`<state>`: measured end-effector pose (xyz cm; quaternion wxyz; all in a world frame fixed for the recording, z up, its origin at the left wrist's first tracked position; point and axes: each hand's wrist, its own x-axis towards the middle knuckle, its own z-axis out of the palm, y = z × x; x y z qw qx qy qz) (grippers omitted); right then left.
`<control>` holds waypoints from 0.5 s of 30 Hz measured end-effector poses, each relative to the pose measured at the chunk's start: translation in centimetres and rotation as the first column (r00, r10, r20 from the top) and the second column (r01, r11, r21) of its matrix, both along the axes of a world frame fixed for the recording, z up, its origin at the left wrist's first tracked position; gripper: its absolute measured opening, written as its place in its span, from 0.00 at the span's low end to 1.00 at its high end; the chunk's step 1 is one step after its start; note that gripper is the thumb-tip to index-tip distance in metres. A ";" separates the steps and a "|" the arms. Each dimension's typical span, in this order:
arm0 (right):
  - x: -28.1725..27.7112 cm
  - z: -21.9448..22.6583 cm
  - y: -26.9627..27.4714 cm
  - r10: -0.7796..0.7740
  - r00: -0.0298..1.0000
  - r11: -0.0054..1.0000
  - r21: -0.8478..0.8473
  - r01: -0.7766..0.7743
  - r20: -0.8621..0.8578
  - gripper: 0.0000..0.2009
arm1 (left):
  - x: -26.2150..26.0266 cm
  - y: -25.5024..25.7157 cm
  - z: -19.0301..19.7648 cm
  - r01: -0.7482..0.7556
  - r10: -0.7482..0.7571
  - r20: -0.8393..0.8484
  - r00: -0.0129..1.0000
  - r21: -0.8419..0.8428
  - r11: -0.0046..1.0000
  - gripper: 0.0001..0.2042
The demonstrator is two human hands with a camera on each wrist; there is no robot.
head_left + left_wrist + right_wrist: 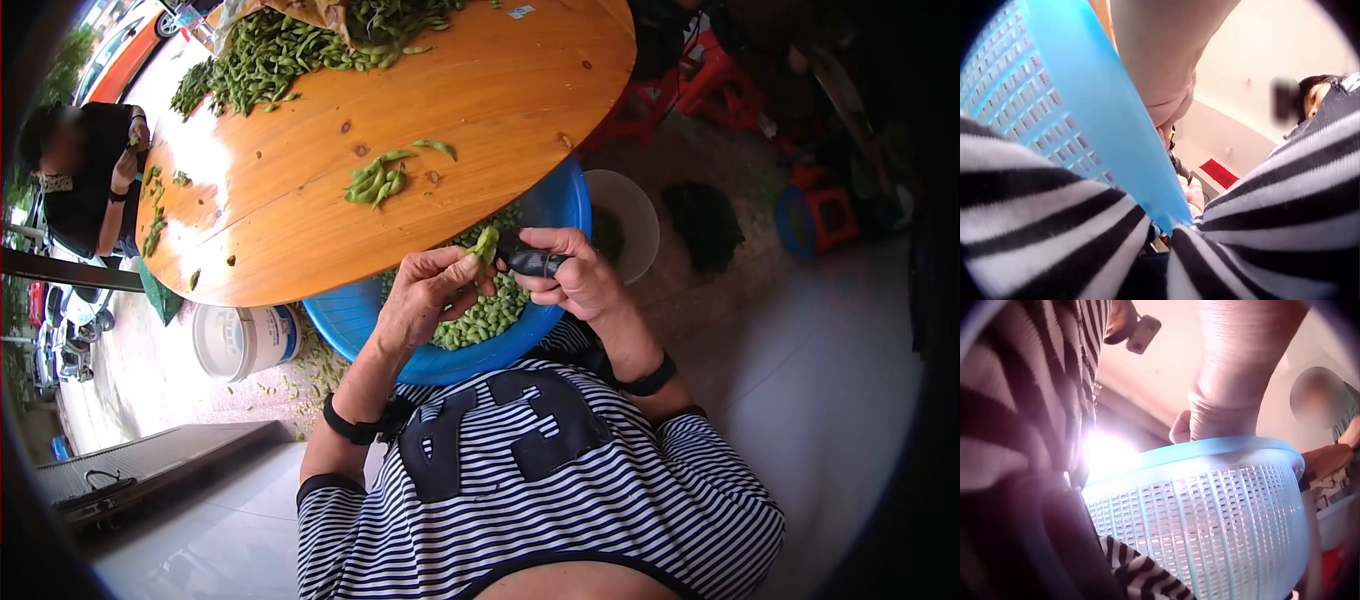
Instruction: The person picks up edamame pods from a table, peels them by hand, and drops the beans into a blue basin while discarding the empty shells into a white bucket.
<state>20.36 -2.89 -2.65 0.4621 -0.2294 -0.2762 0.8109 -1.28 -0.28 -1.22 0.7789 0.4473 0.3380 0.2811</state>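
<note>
My left hand (430,295) pinches a green bean pod (485,243) between thumb and fingers. Close against the pod's right side, my right hand (580,275) has its fingers curled round a glossy black object (532,260), whose exact kind I cannot tell. Both hands are above a blue plastic basket (575,200) that holds many shelled green beans (480,320). In the left wrist view, the basket's rim (1104,94) hides part of the work. The right wrist view shows mostly the basket's slatted side (1210,519), with the fingertips hidden.
The wooden table (490,120) overhangs the basket; a few pods (378,182) lie near its edge and a large heap of pods (270,60) farther back. White buckets (225,340) (640,225) stand on both sides. Another person (90,190) sits at the table's far left.
</note>
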 end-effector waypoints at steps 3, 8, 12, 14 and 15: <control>-0.8 0.2 -0.5 -0.047 0.978 0.997 0.077 0.032 0.204 0.14 | 0.4 -0.4 -0.4 -0.101 0.102 -0.067 0.992 0.025 0.995 0.14; -2.7 0.2 -1.4 -0.411 0.618 0.890 0.442 0.114 0.670 0.14 | 1.0 -1.1 -1.6 -0.241 0.277 -0.151 0.949 0.221 0.945 0.16; -4.2 -0.5 -1.5 -0.591 0.485 0.775 0.619 0.122 0.644 0.16 | 1.3 -1.1 -2.2 -0.291 0.347 -0.190 0.918 0.271 0.918 0.17; -4.3 -0.7 -1.5 -0.666 0.451 0.712 0.687 0.146 0.594 0.16 | 1.3 -1.0 -2.2 -0.278 0.300 -0.143 0.943 0.157 0.948 0.16; -4.1 -0.6 -1.5 -0.627 0.468 0.749 0.646 0.144 0.623 0.15 | 1.1 -0.8 -2.1 -0.278 0.300 -0.142 0.943 0.158 0.948 0.16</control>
